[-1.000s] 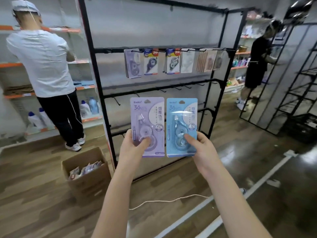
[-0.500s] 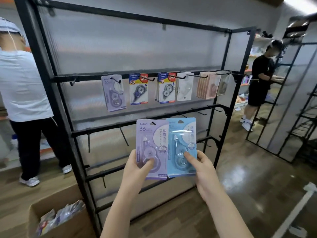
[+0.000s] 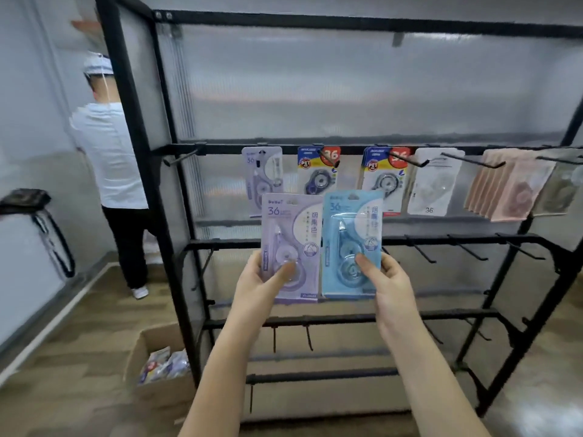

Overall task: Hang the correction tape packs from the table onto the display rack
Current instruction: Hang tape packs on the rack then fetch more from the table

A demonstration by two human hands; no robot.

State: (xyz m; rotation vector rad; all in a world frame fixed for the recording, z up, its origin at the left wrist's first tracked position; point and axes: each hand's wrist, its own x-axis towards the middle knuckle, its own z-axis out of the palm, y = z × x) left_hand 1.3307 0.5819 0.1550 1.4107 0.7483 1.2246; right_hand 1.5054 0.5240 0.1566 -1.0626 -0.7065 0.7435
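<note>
The left hand (image 3: 257, 287) pinches a glossy lilac blister pack (image 3: 291, 247); the right hand (image 3: 389, 280) pinches a matching pale-blue pack (image 3: 350, 244). Both flat rectangular cards are upright, edges touching, before the black metal display rack (image 3: 347, 148). Since the earlier frame the rack looms closer, packs raised nearer its hung row.

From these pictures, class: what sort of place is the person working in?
Probably a stationery shop being stocked: a black display rack with hooks, hanging correction tape packs, and a cardboard box of goods on the floor.
</note>
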